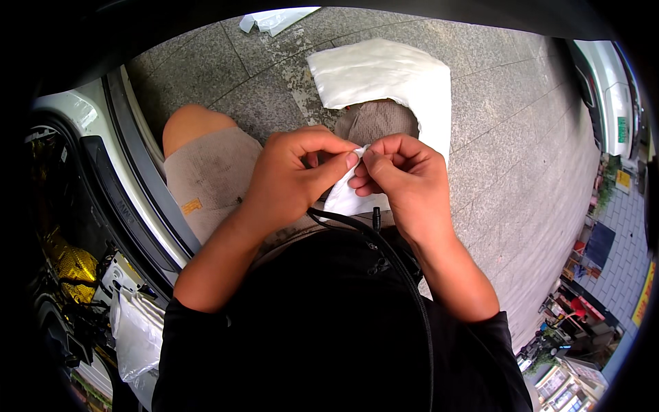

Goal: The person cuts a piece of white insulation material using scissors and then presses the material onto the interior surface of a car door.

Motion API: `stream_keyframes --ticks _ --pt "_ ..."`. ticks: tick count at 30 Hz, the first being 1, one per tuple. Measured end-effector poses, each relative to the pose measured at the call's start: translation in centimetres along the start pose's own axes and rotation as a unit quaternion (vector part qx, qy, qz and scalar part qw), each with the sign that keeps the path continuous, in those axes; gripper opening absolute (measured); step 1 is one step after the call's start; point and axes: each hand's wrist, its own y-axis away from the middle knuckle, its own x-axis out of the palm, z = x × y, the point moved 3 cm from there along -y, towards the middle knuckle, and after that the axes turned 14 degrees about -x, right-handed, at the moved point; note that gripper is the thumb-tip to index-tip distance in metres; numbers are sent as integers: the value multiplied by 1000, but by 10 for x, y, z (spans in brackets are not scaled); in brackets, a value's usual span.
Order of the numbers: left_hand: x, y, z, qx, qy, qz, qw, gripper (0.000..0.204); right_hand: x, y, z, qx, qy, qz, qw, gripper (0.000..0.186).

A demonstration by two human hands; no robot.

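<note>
A white, soft-looking padded sheet with a curved inner edge lies draped over my right knee. Its white narrow end shows between my hands, and the link behind my right hand is hidden. My left hand pinches a small fold of that white material between thumb and forefinger. Closely facing it, my right hand grips the same fold with thumb and forefinger, the other fingers curled. The two sets of fingertips almost touch. A black cable with a small plug end hangs just below the hands, over my dark shirt.
Grey stone paving spreads ahead and right. On the left is a car's open door sill, with gold foil and a clear plastic bag inside. Another white plastic piece lies on the ground ahead. A white car stands far right.
</note>
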Motion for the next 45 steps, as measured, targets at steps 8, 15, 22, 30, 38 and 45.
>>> stream_keyframes --ticks 8,15,22,30,38,45 --pt "5 0 11 -73 173 32 982 15 3 1 -1 7 -44 -8 999 9" --pt "4 0 11 -91 173 49 980 15 2 0 -1 -1 -52 -7 999 5" --pt "2 -2 14 -80 130 44 987 15 6 -2 3 -4 -34 -4 999 6" --pt "5 -1 14 -106 204 61 971 20 4 -1 1 -20 -42 1 999 10" --pt "6 0 16 -127 234 61 962 18 5 1 2 -29 -16 1 999 1" --pt "4 2 12 -88 113 36 989 15 5 0 1 -7 -4 -13 1000 4"
